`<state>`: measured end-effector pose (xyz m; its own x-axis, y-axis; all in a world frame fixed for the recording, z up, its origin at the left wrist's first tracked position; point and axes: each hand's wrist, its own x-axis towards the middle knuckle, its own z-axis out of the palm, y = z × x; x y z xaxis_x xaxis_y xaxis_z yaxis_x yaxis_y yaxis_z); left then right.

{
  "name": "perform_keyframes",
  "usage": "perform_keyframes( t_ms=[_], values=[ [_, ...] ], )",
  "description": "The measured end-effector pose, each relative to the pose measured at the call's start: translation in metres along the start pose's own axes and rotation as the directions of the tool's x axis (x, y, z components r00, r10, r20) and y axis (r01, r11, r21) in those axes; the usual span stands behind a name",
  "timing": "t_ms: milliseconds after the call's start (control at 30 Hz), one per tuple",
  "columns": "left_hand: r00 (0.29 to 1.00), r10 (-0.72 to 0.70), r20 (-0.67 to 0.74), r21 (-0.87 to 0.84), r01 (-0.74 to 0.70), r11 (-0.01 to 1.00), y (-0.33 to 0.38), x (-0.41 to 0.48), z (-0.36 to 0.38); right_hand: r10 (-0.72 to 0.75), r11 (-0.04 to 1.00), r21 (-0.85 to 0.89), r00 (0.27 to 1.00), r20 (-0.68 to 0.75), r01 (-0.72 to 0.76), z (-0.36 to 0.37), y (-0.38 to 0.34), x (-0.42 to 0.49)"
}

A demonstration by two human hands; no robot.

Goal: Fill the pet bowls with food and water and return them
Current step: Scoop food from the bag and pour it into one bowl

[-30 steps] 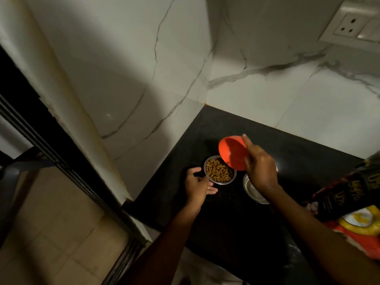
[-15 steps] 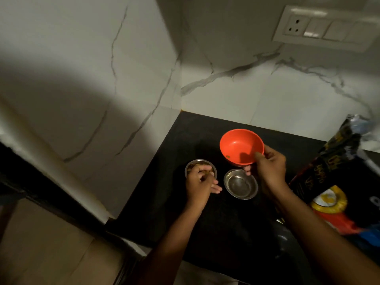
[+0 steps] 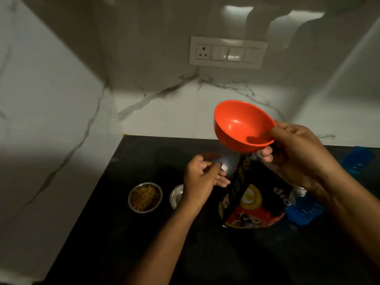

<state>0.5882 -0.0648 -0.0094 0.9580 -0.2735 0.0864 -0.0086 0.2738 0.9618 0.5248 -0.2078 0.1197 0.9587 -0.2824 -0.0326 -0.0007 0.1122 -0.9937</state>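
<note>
We hold a round orange plastic bowl up in our right hand, well above the black stone counter. The thumb presses inside the near rim and the fingers curl under the outer wall, so the hand is clamped on the bowl's right edge, with most of the bowl standing out to the left of the grip. The bowl is tilted with its mouth toward us, and its inside looks empty.

Our left hand hovers lower, over the counter, fingers loosely curled with the thumb near the fingertips; it is blurred, and we cannot tell whether it pinches anything. It hangs just left of the black, red and yellow pet food bag, which stands on the counter below the orange bowl.

Down on the counter, left of the bag, sit two small round steel pet bowls side by side. The small steel bowl full of brown kibble is the left one, well apart from both hands. The second small steel bowl lies just right of it, partly hidden behind our left wrist; the part we see looks bare metal.

To the right of the bag a blue plastic object rests on the counter, and another blue piece lies farther back. On the white marbled wall behind, a white switch and socket plate is mounted.
</note>
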Motion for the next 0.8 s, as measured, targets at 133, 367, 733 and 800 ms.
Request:
perform_keyframes(
  t_ms=[133,367,733,800],
  values=[
    [0.997,0.013,0.082,0.061,-0.019,0.998,0.002,0.000,0.029,-0.036,0.996,-0.085,0.993,-0.111,0.026,-0.047,-0.014,-0.001],
    [0.989,-0.025,0.146,0.163,0.001,0.987,-0.003,-0.004,0.069,0.020,0.922,-0.372,0.974,-0.224,-0.105,-0.114,0.001,0.012],
    [0.994,0.073,0.079,0.210,-0.088,0.974,-0.001,-0.010,0.084,0.185,0.505,-0.857,0.956,0.227,0.106,-0.106,0.024,0.078],
    [0.995,0.083,0.063,0.184,-0.093,0.979,-0.001,-0.014,0.084,0.249,0.351,-0.919,0.928,0.278,0.181,-0.101,0.038,0.093]
  ],
)
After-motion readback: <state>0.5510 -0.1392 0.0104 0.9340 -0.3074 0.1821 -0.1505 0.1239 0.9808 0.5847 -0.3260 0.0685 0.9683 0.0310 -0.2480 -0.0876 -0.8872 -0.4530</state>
